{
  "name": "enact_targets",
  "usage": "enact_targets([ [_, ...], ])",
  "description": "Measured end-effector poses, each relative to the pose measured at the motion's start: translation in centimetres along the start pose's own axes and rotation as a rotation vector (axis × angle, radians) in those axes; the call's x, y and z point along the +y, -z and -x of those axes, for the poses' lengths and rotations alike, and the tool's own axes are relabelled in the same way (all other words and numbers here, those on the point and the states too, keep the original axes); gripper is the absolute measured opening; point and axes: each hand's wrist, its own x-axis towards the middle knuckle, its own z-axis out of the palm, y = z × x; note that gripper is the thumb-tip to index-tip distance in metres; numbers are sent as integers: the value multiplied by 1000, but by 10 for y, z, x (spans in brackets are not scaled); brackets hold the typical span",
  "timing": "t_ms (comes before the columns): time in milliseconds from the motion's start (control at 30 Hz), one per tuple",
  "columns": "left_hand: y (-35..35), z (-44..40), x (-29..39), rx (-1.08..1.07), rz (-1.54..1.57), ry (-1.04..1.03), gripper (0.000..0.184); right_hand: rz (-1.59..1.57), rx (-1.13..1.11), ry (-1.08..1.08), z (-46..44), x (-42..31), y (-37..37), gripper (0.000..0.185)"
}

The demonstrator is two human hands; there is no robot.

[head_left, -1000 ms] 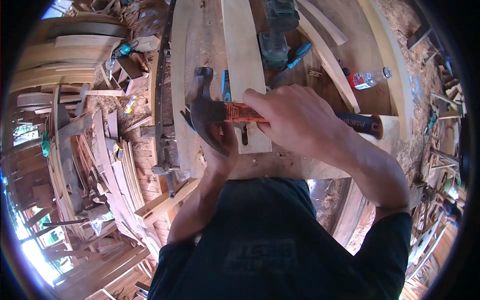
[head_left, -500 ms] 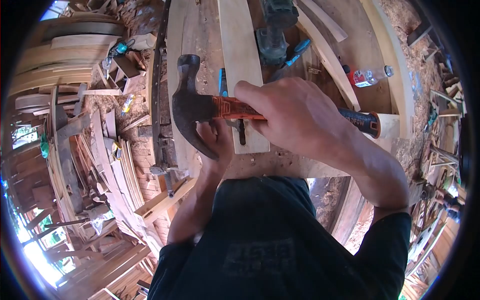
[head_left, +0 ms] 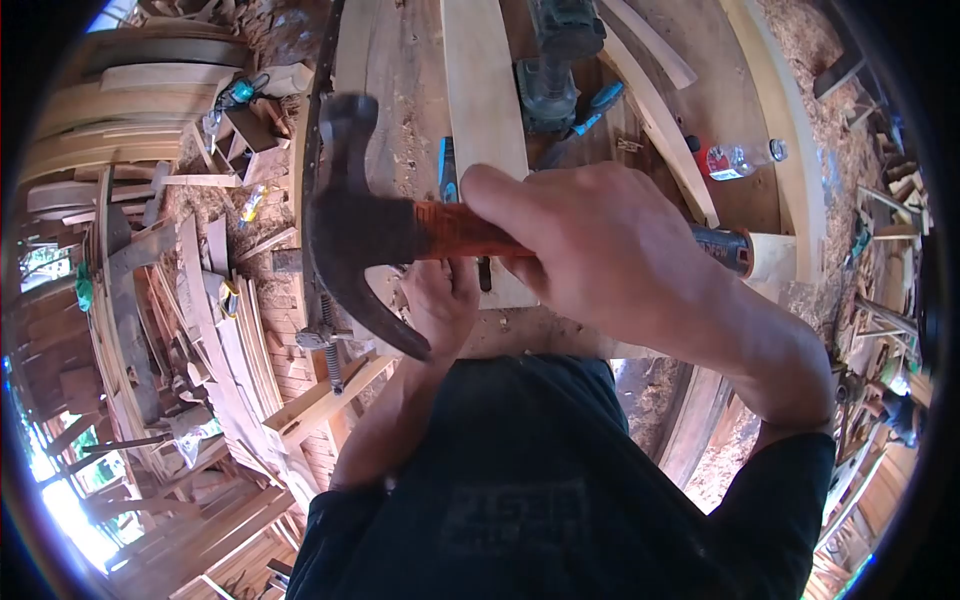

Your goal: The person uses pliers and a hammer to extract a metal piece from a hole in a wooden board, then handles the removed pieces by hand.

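One hammer near bench edge

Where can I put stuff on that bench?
Beyond the bottle, between wooden strips and outer board; also, mostly, left of the middle board beyond the blue tool. It's crowded around the hammer, left hand, right hand and power tool.

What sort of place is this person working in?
Most likely a woodworking shop. A claw hammer with a dark metal head and orange-and-dark handle is in use near a long, pale, flat wooden board, and long, pale wooden planks lie about at the left.
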Motion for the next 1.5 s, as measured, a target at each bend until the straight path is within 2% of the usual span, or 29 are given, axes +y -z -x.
enact_targets([
  [67,-5,-9,-4,76,21,-209,5,101,-143,-35,3,10,-15,23],
  [133,2,-11,10,-14,-12,-170,4,161,-212,-85,3,12,-14,20],
  [200,-3,-14,8,-10,129,-88,8,170,-227,-122,-1,10,-4,20],
  [300,12,-24,13,-82,356,-71,8,-42,99,-50,2,19,3,22],
  [367,30,-32,14,-52,493,-45,8,-187,193,-98,10,25,-1,26],
  [433,49,-45,30,-152,568,98,9,-261,264,-112,15,34,-8,30],
  [533,48,-47,18,-240,663,171,14,-281,160,-247,25,36,-2,35],
  [633,29,-49,5,-191,668,86,17,-325,206,-247,36,43,-12,35],
  [700,9,-49,10,-21,762,-51,17,-364,214,-267,41,46,-14,35],
  [800,9,-46,16,29,527,33,16,-378,217,-277,45,49,-15,34],
  [1000,10,-46,12,-50,32,-64,21,-387,237,-217,44,49,-17,32],
  [1100,11,-42,16,-28,46,1,11,-387,252,-185,41,46,-20,32],
  [1200,-3,-39,2,14,151,-148,9,-378,219,-182,38,41,-19,33],
  [1300,-2,-41,5,45,-93,-379,16,-385,169,-182,32,34,-17,32],
  [1333,1,-33,10,-101,55,-73,10,-390,155,-183,30,33,-17,32],
  [1433,4,-40,4,-196,232,-223,4,-310,169,-108,25,33,-23,24],
  [1467,12,-38,8,-296,217,23,2,-271,133,-104,23,31,-23,25],
  [1500,12,-39,8,-259,168,-50,2,-232,98,-103,22,29,-23,26],
])
